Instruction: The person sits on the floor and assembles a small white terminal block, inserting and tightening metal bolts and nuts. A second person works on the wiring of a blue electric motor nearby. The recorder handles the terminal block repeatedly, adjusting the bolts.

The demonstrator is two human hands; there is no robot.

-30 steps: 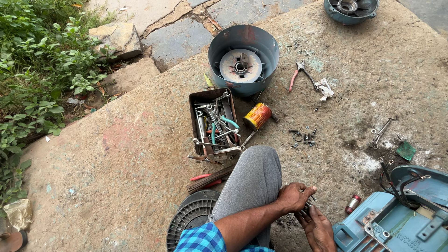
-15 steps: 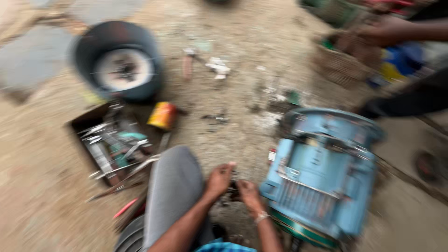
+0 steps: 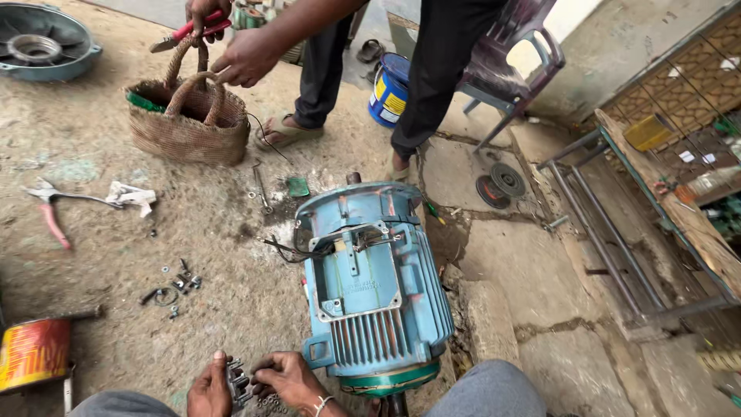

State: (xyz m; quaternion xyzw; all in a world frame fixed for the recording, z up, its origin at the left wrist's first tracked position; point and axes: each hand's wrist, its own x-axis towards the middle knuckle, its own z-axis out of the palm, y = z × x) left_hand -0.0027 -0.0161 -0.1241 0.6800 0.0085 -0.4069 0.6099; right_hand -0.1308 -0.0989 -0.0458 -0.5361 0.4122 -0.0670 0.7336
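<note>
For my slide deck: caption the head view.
Both hands grip a small metal part beside a blue electric motor.

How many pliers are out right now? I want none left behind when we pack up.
2. One pair of red-handled pliers lies on the ground at far left. Another red-handled pair is in the standing person's hand above the woven basket. More may be hidden inside the basket.
</note>
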